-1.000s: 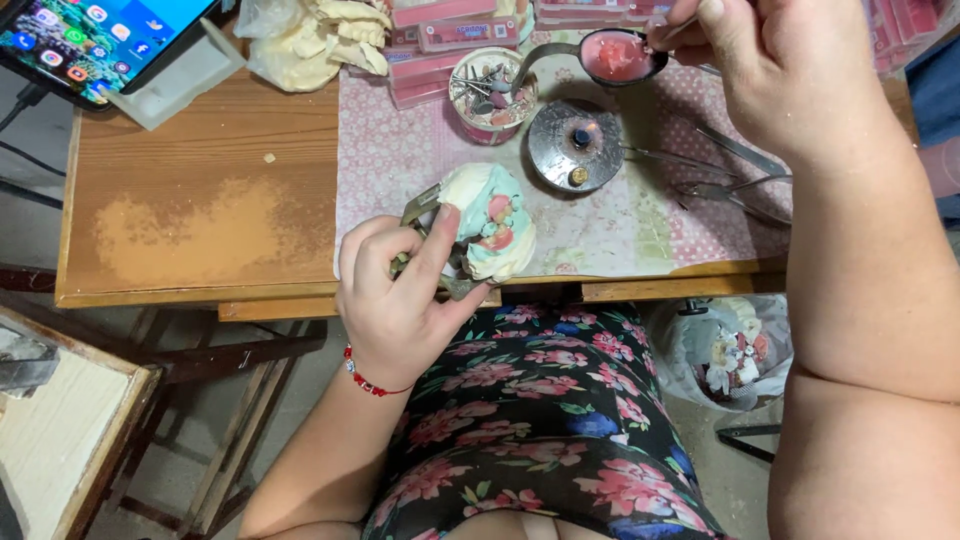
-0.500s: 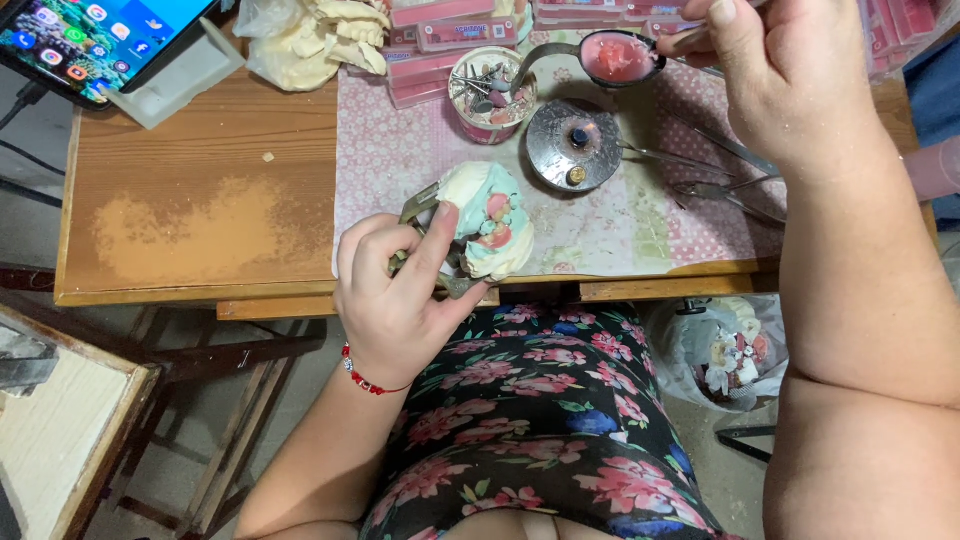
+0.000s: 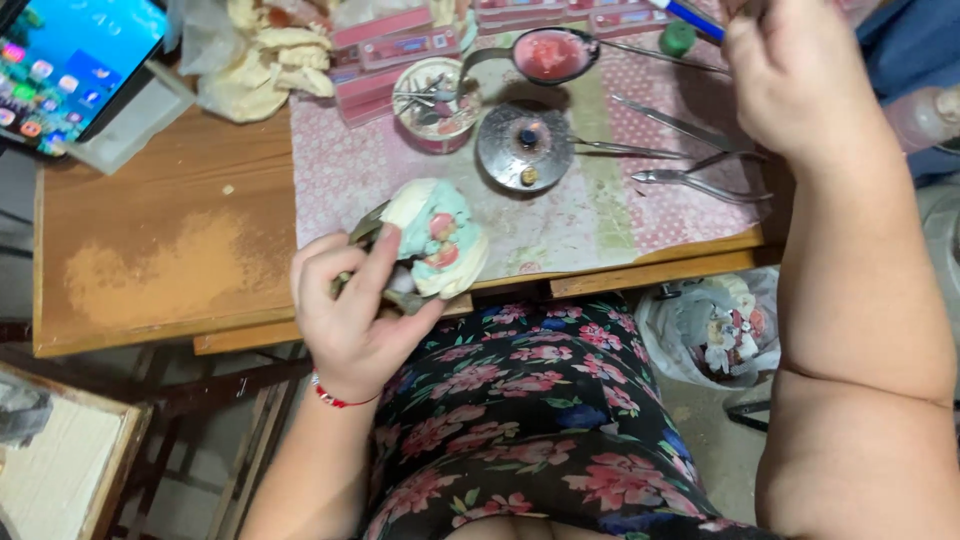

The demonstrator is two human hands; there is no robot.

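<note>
Here your left hand (image 3: 350, 320) holds a pale dental cast (image 3: 435, 238) with mint and pink wax on a metal frame, fingers (image 3: 372, 270) closed around its left side, at the near edge of the wooden surface (image 3: 150, 260) over your lap. Your right hand (image 3: 790, 75) is at the far right with a blue-tipped tool (image 3: 690, 15); its fingers are curled about the handle, as far as the frame's edge shows.

The cast hangs partly off the edge with only a one-sided hold, so a loosened thumb could tip it onto your lap or the floor, and the soft-looking wax may dent if you squeeze harder. Reaching back across could also knock the dishes.

Just beyond the cast, a round metal dish (image 3: 524, 145) holds a few small bits. Left of it a small cup (image 3: 432, 100) carries thin metal pieces. Farther off, a ladle (image 3: 552, 54) contains pink material. Right of the dish lie tweezers (image 3: 690, 125) and forceps (image 3: 700, 182). Below the surface at right, a plastic bag (image 3: 715, 330) holds scraps.
</note>
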